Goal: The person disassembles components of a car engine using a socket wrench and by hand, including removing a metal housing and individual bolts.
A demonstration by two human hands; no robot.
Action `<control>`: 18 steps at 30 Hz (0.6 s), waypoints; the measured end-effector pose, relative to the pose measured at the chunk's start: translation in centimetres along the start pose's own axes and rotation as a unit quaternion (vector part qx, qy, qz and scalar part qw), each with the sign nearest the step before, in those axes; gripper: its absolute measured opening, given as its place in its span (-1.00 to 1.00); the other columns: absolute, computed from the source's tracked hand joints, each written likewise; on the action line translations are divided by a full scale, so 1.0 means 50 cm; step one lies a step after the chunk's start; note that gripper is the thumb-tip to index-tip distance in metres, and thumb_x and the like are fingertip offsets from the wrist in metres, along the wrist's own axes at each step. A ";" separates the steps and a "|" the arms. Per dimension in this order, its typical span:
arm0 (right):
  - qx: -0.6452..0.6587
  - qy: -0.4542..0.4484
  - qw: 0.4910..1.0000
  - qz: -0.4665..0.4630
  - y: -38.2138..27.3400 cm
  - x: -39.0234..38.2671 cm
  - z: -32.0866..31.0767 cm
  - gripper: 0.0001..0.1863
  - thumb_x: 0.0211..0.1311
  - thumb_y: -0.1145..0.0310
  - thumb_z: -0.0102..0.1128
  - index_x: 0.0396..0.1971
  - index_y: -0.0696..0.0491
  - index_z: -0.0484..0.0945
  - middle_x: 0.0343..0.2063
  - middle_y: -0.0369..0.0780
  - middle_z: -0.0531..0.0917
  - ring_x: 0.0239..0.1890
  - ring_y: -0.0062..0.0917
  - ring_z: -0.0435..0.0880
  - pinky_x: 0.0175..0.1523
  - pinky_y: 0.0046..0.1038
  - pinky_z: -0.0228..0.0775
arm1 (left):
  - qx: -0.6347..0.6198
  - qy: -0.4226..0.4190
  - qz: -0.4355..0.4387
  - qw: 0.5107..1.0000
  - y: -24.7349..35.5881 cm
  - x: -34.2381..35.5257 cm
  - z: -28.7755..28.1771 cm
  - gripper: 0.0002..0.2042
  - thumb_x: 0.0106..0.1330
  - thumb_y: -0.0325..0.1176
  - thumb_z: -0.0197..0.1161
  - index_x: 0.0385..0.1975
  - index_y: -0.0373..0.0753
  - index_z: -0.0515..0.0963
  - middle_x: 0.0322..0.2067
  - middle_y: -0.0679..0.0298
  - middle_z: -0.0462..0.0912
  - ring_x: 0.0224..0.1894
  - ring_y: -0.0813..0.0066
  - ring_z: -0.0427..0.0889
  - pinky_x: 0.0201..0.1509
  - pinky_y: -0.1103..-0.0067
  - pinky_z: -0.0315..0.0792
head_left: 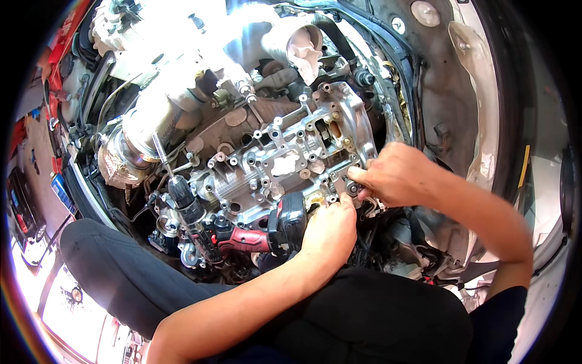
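Observation:
A bare silver engine casting (291, 142), with many bolt holes and raised posts, lies in the engine bay in front of me. At its right end my right hand (397, 176) is closed, thumb and fingers pinched beside a small dark round fitting (352, 187). What sits between those fingers is hidden. My left hand (332, 229) rests lower on the near edge of the casting, fingers curled together with their tips close to the right hand. Its grip is hidden too. Left of that hand lies a red and black cordless drill (245, 240) with a long bit (161, 150).
A foil-wrapped pipe (118, 155) stands at the left of the bay. White cloth or paper (305, 54) plugs a wide duct at the back. Dark hoses (400, 54) run along the right. My raised knee (103, 261) is at the lower left.

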State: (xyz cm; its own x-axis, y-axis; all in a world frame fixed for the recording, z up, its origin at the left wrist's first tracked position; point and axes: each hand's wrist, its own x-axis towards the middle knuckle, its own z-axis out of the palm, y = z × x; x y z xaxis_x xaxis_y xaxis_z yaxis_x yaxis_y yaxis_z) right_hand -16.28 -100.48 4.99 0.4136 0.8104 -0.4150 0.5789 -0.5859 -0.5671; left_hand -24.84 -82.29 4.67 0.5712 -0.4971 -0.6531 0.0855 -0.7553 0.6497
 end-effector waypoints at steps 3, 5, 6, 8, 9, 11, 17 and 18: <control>0.022 -0.026 0.999 0.008 0.001 0.001 0.008 -0.63 0.20 0.02 0.21 -0.33 0.05 0.44 -0.72 -0.17 0.57 -0.59 -0.22 0.64 -0.49 -0.25 0.37 | -0.003 0.000 -0.015 1.000 -0.001 0.000 -0.007 -0.88 0.22 -0.53 0.03 -0.31 -0.43 0.45 -0.49 -0.10 0.65 -0.37 -0.02 0.69 -0.26 0.27 0.57; 0.063 -0.055 0.992 0.090 -0.028 -0.014 0.030 -0.64 0.26 0.10 0.18 -0.24 0.10 0.40 -0.70 -0.11 0.57 -0.57 -0.14 0.64 -0.48 -0.18 0.41 | 0.000 0.001 -0.013 1.000 -0.003 -0.004 -0.008 -0.85 0.21 -0.53 0.03 -0.27 -0.44 0.47 -0.48 -0.09 0.65 -0.36 -0.02 0.69 -0.25 0.26 0.57; 0.090 -0.047 0.985 0.143 -0.047 -0.026 0.045 -0.65 0.26 0.15 0.17 -0.22 0.14 0.38 -0.69 -0.08 0.57 -0.57 -0.10 0.63 -0.47 -0.13 0.41 | -0.001 0.004 -0.015 1.000 -0.002 -0.004 -0.008 -0.85 0.21 -0.53 0.03 -0.27 -0.44 0.47 -0.48 -0.09 0.65 -0.36 -0.02 0.69 -0.25 0.26 0.57; 0.092 -0.041 0.972 0.213 -0.070 -0.031 0.064 -0.66 0.27 0.17 0.16 -0.22 0.16 0.38 -0.68 -0.07 0.58 -0.58 -0.08 0.62 -0.47 -0.11 0.41 | -0.003 0.001 -0.006 1.000 -0.001 -0.005 -0.003 -0.81 0.20 -0.53 0.03 -0.22 -0.45 0.48 -0.48 -0.08 0.65 -0.36 -0.02 0.69 -0.25 0.26 0.57; 0.094 -0.045 0.972 0.211 -0.070 -0.029 0.068 -0.66 0.27 0.17 0.16 -0.22 0.16 0.38 -0.68 -0.07 0.58 -0.58 -0.08 0.62 -0.47 -0.11 0.41 | -0.008 0.021 0.011 1.000 -0.004 -0.006 -0.001 -0.79 0.19 -0.53 0.03 -0.20 -0.45 0.48 -0.48 -0.08 0.65 -0.38 -0.02 0.69 -0.27 0.26 0.57; 0.067 -0.044 0.970 0.228 -0.077 -0.026 0.069 -0.61 0.25 0.12 0.18 -0.23 0.16 0.37 -0.69 -0.07 0.59 -0.60 -0.12 0.62 -0.51 -0.15 0.40 | -0.007 0.023 0.012 1.000 -0.008 -0.008 0.002 -0.79 0.20 -0.53 0.03 -0.20 -0.45 0.48 -0.48 -0.09 0.65 -0.39 -0.02 0.69 -0.28 0.26 0.57; -0.018 -0.039 0.995 0.087 -0.015 -0.020 0.051 -0.55 0.19 -0.04 0.21 -0.31 0.09 0.41 -0.77 -0.16 0.56 -0.64 -0.23 0.64 -0.55 -0.28 0.41 | -0.012 0.025 0.005 1.000 -0.010 -0.001 0.000 -0.82 0.25 -0.50 0.00 -0.28 -0.48 0.48 -0.51 -0.12 0.64 -0.42 -0.02 0.68 -0.31 0.25 0.56; -0.050 -0.026 0.998 0.039 -0.007 -0.010 0.040 -0.53 0.16 -0.11 0.20 -0.35 0.06 0.45 -0.78 -0.17 0.54 -0.64 -0.24 0.65 -0.55 -0.29 0.43 | -0.010 0.023 0.004 1.000 -0.006 0.001 0.000 -0.82 0.25 -0.50 0.00 -0.28 -0.48 0.48 -0.51 -0.12 0.64 -0.42 -0.02 0.68 -0.31 0.25 0.56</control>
State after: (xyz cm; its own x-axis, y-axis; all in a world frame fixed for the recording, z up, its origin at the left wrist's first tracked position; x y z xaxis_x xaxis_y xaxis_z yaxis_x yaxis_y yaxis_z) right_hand -18.10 -100.72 3.98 0.4252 0.7589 -0.4932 0.6147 -0.6421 -0.4580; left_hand -24.83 -82.08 4.47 0.6094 -0.4815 -0.6299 0.0982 -0.7425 0.6626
